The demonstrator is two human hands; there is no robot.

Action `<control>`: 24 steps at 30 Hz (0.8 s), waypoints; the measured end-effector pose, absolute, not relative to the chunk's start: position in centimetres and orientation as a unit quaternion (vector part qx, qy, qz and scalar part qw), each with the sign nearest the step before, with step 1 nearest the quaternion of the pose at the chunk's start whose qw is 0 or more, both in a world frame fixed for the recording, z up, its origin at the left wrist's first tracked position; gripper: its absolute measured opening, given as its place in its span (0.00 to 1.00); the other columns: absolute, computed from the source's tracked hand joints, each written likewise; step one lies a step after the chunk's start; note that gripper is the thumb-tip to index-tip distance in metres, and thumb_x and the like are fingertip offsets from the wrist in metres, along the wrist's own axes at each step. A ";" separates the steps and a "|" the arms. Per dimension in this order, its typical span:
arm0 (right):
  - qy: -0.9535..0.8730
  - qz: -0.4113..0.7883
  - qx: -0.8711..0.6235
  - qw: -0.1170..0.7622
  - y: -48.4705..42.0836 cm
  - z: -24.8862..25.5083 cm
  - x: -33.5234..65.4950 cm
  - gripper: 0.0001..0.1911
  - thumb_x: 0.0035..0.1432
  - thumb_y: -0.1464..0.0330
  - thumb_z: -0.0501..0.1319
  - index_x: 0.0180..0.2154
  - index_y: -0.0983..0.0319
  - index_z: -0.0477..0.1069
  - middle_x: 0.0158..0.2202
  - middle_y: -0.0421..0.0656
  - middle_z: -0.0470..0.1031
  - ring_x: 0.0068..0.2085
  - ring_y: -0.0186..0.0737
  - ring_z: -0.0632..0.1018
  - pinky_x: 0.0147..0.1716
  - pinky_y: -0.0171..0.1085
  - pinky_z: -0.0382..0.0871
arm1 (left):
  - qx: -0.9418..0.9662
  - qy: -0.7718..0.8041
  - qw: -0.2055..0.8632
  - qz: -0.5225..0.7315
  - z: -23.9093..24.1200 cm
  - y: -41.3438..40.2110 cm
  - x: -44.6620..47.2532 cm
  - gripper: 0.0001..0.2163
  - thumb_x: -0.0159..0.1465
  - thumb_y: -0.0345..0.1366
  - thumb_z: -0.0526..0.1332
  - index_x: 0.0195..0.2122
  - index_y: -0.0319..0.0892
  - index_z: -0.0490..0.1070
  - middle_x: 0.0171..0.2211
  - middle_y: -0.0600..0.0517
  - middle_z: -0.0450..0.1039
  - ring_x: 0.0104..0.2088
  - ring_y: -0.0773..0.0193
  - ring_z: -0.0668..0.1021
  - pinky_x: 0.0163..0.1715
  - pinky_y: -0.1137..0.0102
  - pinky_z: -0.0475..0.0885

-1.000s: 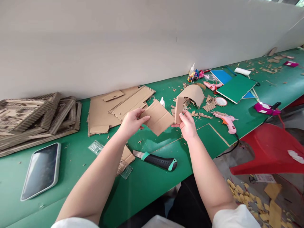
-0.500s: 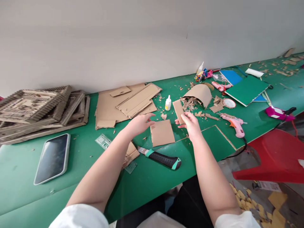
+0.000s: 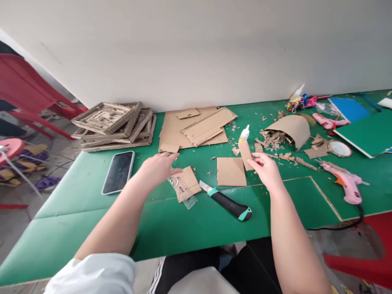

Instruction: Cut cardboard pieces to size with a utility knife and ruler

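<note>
Your right hand grasps the narrow cardboard strip by its near end, long axis roughly near to far, at the far-right corner of the square panel. Your left hand, released, is nearer the clear ruler.

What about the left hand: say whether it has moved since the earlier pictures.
Yes: the left hand has moved leftward relative to the utility knife.

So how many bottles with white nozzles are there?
2: the front bottle, behind the cardboard strip in your right hand, and the back bottle, by the colorful bundle. More could be hidden.
</note>
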State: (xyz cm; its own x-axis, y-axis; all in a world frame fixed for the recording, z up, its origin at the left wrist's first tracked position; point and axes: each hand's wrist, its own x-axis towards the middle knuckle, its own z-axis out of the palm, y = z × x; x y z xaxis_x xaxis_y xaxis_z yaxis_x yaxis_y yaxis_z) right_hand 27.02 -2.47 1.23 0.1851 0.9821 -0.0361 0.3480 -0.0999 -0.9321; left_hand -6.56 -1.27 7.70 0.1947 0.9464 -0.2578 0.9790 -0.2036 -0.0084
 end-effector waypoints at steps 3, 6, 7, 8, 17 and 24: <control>-0.540 0.391 -0.633 0.394 -2.8 1.5 26.2 0.18 0.46 0.60 0.64 0.39 0.62 0.72 0.29 0.42 0.75 0.30 0.38 0.73 0.21 0.34 0.67 | 0.787 0.610 0.041 -0.079 5.1 -5.0 -6.9 0.34 0.60 0.54 0.56 0.63 0.41 0.56 0.63 0.40 0.55 0.63 0.46 0.60 0.56 0.55 0.63; -0.563 0.415 -0.619 0.358 -3.5 2.1 24.9 0.22 0.48 0.60 0.63 0.46 0.60 0.71 0.29 0.41 0.74 0.29 0.37 0.74 0.20 0.33 0.67 | 0.796 0.602 0.050 -0.035 3.0 -7.2 -7.3 0.42 0.56 0.59 0.58 0.65 0.39 0.51 0.65 0.39 0.49 0.65 0.47 0.55 0.59 0.55 0.60; -0.572 0.424 -0.612 0.344 -3.7 2.3 24.4 0.23 0.49 0.60 0.63 0.49 0.58 0.70 0.29 0.40 0.74 0.29 0.36 0.74 0.20 0.33 0.67 | 0.803 0.592 0.063 -0.024 2.5 -7.5 -7.4 0.43 0.55 0.60 0.59 0.65 0.38 0.51 0.65 0.39 0.49 0.65 0.47 0.55 0.60 0.55 0.59; -0.580 0.434 -0.605 0.331 -3.9 2.4 23.9 0.25 0.50 0.61 0.62 0.51 0.57 0.68 0.30 0.40 0.73 0.28 0.36 0.74 0.20 0.32 0.67 | 0.811 0.580 0.075 -0.010 2.1 -7.6 -7.4 0.43 0.54 0.60 0.59 0.65 0.38 0.51 0.65 0.39 0.49 0.65 0.48 0.54 0.60 0.55 0.58; -0.582 0.511 -0.565 0.284 -4.8 2.1 21.1 0.25 0.52 0.64 0.61 0.54 0.53 0.65 0.33 0.39 0.70 0.28 0.33 0.75 0.26 0.36 0.75 | 0.858 0.493 0.109 0.089 0.8 -6.8 -6.6 0.38 0.58 0.58 0.57 0.63 0.39 0.54 0.64 0.40 0.53 0.65 0.47 0.54 0.63 0.53 0.54; -0.586 0.553 -0.528 0.269 -6.8 3.6 18.7 0.28 0.52 0.64 0.61 0.56 0.52 0.62 0.34 0.38 0.69 0.32 0.35 0.76 0.31 0.37 0.77 | 0.788 0.484 0.257 0.279 2.3 -6.9 -3.5 0.30 0.62 0.48 0.59 0.62 0.44 0.53 0.58 0.42 0.63 0.57 0.54 0.68 0.56 0.58 0.65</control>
State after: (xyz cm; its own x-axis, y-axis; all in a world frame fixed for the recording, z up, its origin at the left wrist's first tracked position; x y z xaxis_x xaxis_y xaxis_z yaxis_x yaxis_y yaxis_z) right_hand 18.75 -6.79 3.57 -0.2991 0.9158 -0.2682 0.3218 -0.1677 -0.9318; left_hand -3.47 -6.93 2.30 0.3752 0.9069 0.1916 0.6193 -0.3991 0.6762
